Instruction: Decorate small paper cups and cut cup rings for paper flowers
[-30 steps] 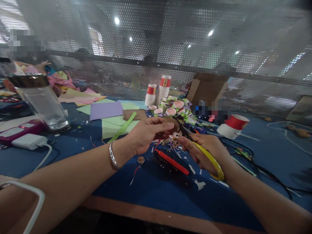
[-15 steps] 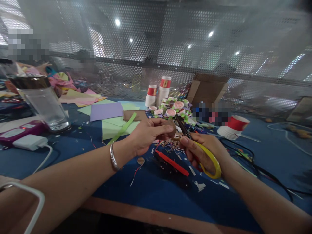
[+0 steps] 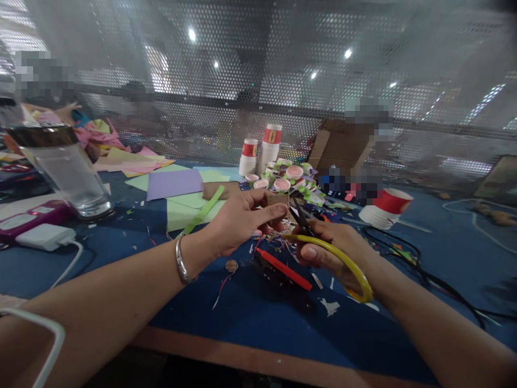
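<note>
My left hand (image 3: 246, 218) pinches a small piece of brown cardboard (image 3: 278, 201) between thumb and fingers, above the middle of the table. Close to its right, my right hand (image 3: 331, 248) grips scissors (image 3: 350, 265) with yellow handles and dark blades. The blades point up and left, near the cardboard's right edge; whether they touch it I cannot tell. Below the hands lie a red pen (image 3: 285, 269) and a small round disc (image 3: 231, 265) with thin wires. Behind them is a heap of small round paper pieces (image 3: 283, 185) with pink tops and green tabs.
Stacked paper cups (image 3: 271, 148) stand at the back, with more cups (image 3: 390, 205) lying tilted at right. A purple sheet (image 3: 174, 184) rests on green paper. At left are a glass bottle (image 3: 68, 172) and a purple power bank (image 3: 36, 218). Black cables (image 3: 424, 275) run along the right.
The scissors have turned in my right hand, and their yellow handle now spreads wider with a loop reaching left. The cardboard has tilted in my left hand. The view has shifted slightly.
</note>
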The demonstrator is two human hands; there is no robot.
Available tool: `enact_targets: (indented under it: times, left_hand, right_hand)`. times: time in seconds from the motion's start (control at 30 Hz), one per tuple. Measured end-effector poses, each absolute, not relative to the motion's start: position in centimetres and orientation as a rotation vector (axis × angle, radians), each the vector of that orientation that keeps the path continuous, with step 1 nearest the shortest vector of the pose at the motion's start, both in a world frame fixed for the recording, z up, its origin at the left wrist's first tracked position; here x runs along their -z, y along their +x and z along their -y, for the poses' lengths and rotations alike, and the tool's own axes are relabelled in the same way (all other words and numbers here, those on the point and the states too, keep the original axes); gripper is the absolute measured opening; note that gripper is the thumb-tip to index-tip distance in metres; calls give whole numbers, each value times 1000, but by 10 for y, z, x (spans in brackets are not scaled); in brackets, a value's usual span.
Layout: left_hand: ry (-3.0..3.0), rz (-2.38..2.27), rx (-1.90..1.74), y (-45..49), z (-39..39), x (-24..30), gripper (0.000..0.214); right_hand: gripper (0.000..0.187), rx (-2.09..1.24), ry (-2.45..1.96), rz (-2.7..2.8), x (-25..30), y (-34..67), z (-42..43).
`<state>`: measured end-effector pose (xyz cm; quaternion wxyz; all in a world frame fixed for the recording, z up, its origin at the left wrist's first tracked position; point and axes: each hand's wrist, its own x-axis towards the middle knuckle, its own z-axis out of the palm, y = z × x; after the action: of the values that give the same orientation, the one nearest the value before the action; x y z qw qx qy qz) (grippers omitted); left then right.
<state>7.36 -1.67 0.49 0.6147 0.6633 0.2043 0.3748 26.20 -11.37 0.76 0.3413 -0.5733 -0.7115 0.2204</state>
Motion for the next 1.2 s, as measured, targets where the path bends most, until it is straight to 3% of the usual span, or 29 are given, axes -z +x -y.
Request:
enact_targets:
  times: [0.17, 0.4, 0.97, 1.2]
  left_hand:
    - [1641, -450, -796, 74, 20, -3, 21]
    - [1590, -459, -696, 75, 22, 0, 24]
    - [1449, -493, -717, 75, 19, -1, 24]
    - [1547, -512, -828, 74, 12, 2, 26]
  right_hand:
    - [46, -399, -1507, 1937, -8, 259, 114]
    - [59, -508, -1593, 1880, -10, 256, 117]
    - [43, -472, -1702, 1795, -10, 257, 117]
    - [50, -649, -1769, 1515, -11, 251, 116]
